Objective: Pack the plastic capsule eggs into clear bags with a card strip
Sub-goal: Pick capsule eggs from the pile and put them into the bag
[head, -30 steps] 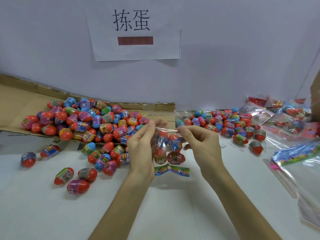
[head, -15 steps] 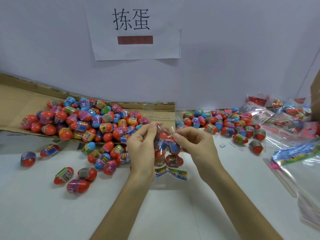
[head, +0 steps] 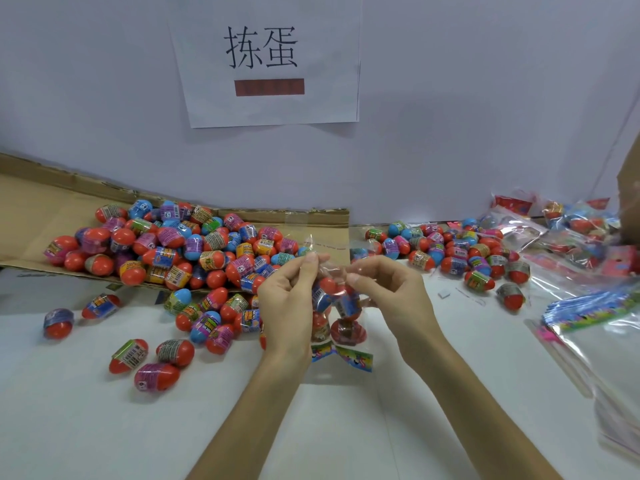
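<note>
Nearest in, bare white counter (head: 86, 410), both forearms reaching fwd over it. Card strip (head: 346, 355) sits at the bottom of the clear bag (head: 332, 270); the bag hangs upright btwn the hands, its bottom down at the counter. Eggs in the bag (head: 346, 330) are stacked above the strip, exact count unclear. Left hand (head: 287, 306): grip closed, thumb & fingertips pinching the bag's top edge. Right hand (head: 394, 299): same, grip pinched on that top edge, just beside the left. Left of the hands, loose eggs (head: 156, 362) lie scattered on the counter. Behind them, a big egg pile (head: 190, 247) on flattened cardboard (head: 34, 209). Right side: a stack of empty bags (head: 588, 313), then a second egg pile (head: 450, 251), and filled bags (head: 571, 223) in the far right corner. At the back, a paper sign (head: 270, 64) on the wall.
</note>
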{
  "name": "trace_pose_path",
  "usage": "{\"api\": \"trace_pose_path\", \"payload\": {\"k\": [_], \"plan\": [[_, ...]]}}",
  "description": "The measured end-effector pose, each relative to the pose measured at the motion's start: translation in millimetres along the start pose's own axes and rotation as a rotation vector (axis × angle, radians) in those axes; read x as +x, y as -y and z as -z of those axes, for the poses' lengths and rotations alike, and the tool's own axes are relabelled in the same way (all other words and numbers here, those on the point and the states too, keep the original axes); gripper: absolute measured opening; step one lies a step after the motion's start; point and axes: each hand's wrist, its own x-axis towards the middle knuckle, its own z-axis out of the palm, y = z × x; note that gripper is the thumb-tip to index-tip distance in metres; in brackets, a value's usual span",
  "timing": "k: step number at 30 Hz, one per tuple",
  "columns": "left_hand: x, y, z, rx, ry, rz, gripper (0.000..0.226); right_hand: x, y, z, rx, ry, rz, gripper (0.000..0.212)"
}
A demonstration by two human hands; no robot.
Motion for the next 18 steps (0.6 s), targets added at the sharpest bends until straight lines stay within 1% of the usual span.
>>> {"api": "trace_pose_path", "payload": {"k": [3, 6, 11, 13, 14, 15, 17, 18], "plan": [[-1, 0, -2, 0.010, 0.022, -0.001, 0.031, 1, 2, 7, 0.062, -0.101, 0.060, 0.005], [-3, 0, -4, -0.014, 0.038, -0.004, 0.026, 1, 2, 9, 0.076, -0.202, 0.072, 0.011], [-4, 1, -5, -0.015, 0.033, -0.028, 0.025, 1, 1, 9, 0.146, -0.177, 0.010, 0.010], [-7, 2, -6, -0.008, 0.041, -0.038, 0.023, 1, -1, 9, 0.139, -0.202, 0.011, 0.005], [-8, 4, -7, 0.004, 0.045, -0.043, 0.022, 1, -1, 8, 0.095, -0.243, 0.040, 0.002], [-9, 5, -8, 0.021, 0.050, -0.050, 0.021, 0, -2, 7, -0.008, -0.312, 0.106, 0.012], [-10, 7, -9, 0.052, 0.067, -0.057, 0.020, -2, -2, 6, -0.289, -0.460, 0.342, 0.029], [-11, 8, -10, 0.062, 0.076, -0.056, 0.020, -3, -2, 5, -0.416, -0.505, 0.490, 0.030]]}}
